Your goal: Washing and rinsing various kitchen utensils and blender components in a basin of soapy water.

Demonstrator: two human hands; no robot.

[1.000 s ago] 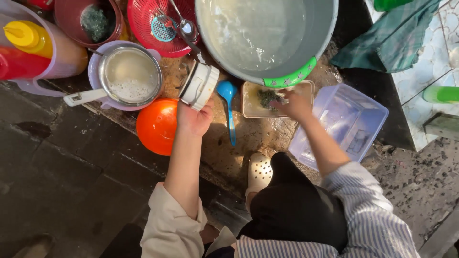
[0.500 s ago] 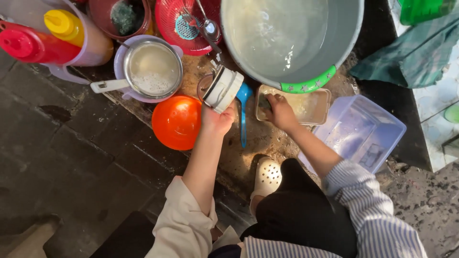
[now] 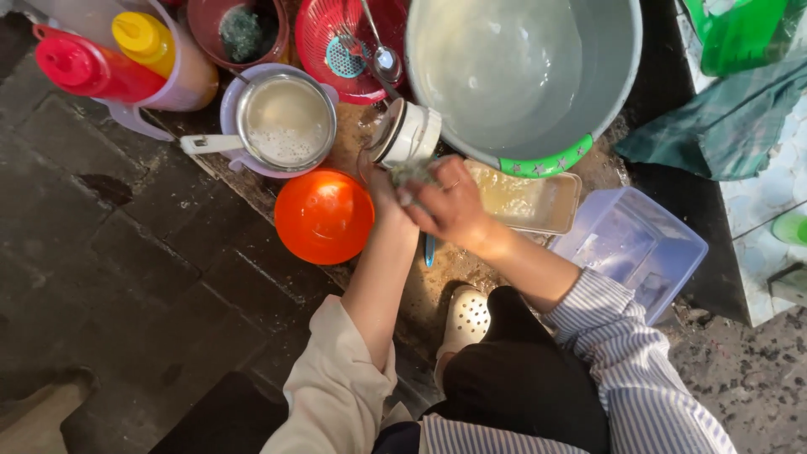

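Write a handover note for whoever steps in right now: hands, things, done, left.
Left hand: holds the white jar, tilted on its side.
Right hand: presses a green scouring pad against the jar.
Nearby: grey basin of water, orange bowl, soapy pot, red colander with spoons.
Done: the scrub has begun.
Left: no rinse visible yet.

A big grey basin [image 3: 521,76] stands at the top. Left of the basin is a red strainer basket [image 3: 336,42] with a spoon [image 3: 382,55]. Further left is a steel pot [image 3: 286,122] with foamy water, and below it an orange bowl [image 3: 324,214]. Right below the basin lies a clear blue plastic box [image 3: 639,248].
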